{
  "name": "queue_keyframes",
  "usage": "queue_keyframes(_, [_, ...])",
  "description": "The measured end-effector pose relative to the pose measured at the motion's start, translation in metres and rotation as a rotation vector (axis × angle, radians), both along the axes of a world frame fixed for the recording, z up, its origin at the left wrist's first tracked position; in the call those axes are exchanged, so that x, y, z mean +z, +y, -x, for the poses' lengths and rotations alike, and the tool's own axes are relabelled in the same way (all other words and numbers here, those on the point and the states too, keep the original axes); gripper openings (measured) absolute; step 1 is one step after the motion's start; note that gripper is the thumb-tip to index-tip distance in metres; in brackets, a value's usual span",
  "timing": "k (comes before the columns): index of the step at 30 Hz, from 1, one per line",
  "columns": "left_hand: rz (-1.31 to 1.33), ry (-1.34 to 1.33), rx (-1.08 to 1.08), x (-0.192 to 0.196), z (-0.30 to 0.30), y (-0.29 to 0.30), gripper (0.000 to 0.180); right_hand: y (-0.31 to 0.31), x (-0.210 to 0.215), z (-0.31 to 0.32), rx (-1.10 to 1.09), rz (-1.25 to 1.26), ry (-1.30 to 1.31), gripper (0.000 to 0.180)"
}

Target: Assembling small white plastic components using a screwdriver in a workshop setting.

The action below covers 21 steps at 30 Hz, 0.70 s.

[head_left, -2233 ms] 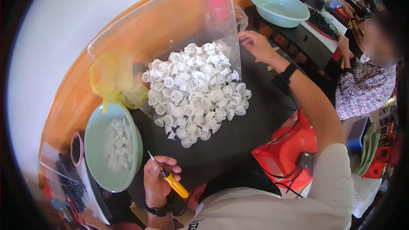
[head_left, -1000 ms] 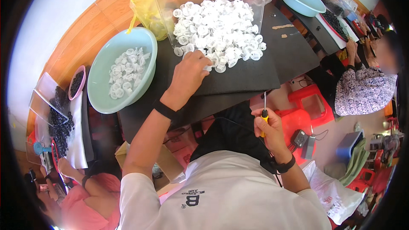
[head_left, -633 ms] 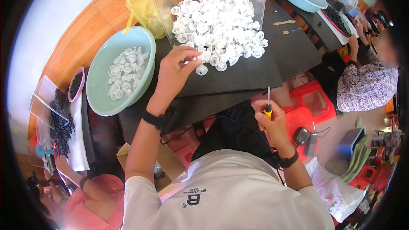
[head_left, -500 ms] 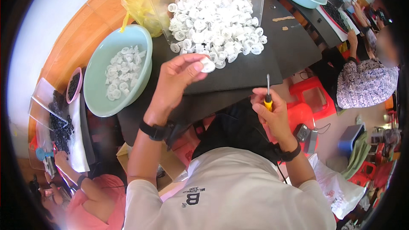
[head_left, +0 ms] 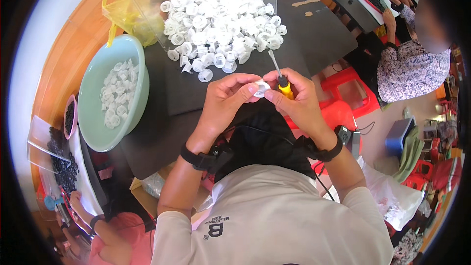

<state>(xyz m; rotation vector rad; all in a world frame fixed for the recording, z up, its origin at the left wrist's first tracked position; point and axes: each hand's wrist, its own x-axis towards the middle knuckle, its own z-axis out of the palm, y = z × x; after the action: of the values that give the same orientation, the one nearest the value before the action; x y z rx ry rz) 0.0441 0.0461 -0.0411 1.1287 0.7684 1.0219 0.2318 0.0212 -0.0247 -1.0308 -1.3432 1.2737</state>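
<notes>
Between my two hands, in front of my body, is a small round white plastic part (head_left: 261, 89). My left hand (head_left: 226, 99) pinches it between thumb and fingers. The fingertips of my right hand (head_left: 300, 99) meet it from the other side. Tucked in my right hand is a screwdriver (head_left: 284, 87) with a yellow and black handle, its metal shaft pointing up and away. Just beyond my hands lies a large pile of similar white parts (head_left: 221, 19) on the dark table.
On the left a pale green basin (head_left: 142, 76) holds more white pieces. A yellow plastic bag (head_left: 125, 10) lies behind it beside a clear bin wall. Red stools (head_left: 351, 91) stand to the right. Co-workers sit at both sides, by trays of black parts (head_left: 64, 159).
My right hand has come left and inward with the screwdriver and now meets the white part. My left hand has moved nearer to me and right with it. The whole view has shifted.
</notes>
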Motion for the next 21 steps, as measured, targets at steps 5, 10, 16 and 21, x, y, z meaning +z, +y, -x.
queue_keyframes(5, [-0.050,0.235,-0.186,0.018,-0.008,0.006,0.023,0.006,0.009,-0.016,0.092,0.037,-0.124,0.020])
queue_keyframes(10, [-0.012,0.072,-0.052,0.002,-0.021,-0.001,0.024,0.006,-0.012,-0.017,0.001,0.158,0.108,0.014])
queue_keyframes(16, [-0.022,0.052,-0.072,-0.012,-0.011,-0.003,0.027,-0.004,-0.021,-0.006,-0.090,0.208,0.093,0.013])
queue_keyframes(21, [-0.026,0.130,-0.184,0.000,-0.004,0.001,0.028,0.000,-0.014,-0.014,0.009,0.134,-0.025,0.014])
